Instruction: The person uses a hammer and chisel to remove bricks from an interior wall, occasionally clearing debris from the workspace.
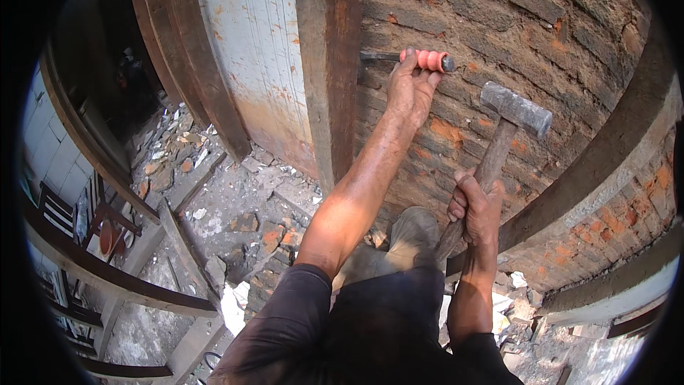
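From where I stand: brick wall (499, 21), 1 o'clock | wooden post (342, 64), 12 o'clock | hammer (516, 109), 2 o'clock; right hand (476, 208), fingers closed round its handle | chisel (427, 60), 1 o'clock, blade at the post's edge; left hand (411, 96), fingers curled round the grip | judged best: square blows, thumb clear; swing room seems open toward 3.

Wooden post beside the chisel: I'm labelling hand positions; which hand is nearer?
Left: the left hand grips the red chisel handle, just right of the wooden post; the right hand grips the hammer handle, lower and farther right.
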A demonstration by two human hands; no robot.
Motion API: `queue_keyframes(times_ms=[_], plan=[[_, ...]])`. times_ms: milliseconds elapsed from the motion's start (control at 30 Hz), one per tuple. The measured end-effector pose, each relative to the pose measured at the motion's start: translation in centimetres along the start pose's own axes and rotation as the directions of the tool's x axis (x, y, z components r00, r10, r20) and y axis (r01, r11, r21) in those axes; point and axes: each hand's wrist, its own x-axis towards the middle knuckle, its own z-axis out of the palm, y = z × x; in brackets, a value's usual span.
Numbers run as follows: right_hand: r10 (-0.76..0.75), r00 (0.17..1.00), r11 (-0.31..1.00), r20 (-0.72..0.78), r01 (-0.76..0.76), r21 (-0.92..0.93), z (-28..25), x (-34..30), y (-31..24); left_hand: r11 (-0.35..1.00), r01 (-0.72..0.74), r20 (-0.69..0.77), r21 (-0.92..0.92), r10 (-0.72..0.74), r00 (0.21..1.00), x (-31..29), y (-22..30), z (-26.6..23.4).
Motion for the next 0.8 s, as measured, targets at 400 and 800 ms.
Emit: queue_keyframes(times_ms=[400,800], plan=[[-0.564,0.799,0.774,-0.208,0.599,0.206,1.4,3.4,-5.3,0.999,0.006,0.009,-0.032,-0.006,1.000,0.2,-0.8,0.9],[-0.614,0.774,0.777,-0.153,0.627,0.056,-1.3,-0.6,-11.6,0.999,-0.032,-0.014,-0.013,0.032,0.999,0.4,1.2,1.2]])
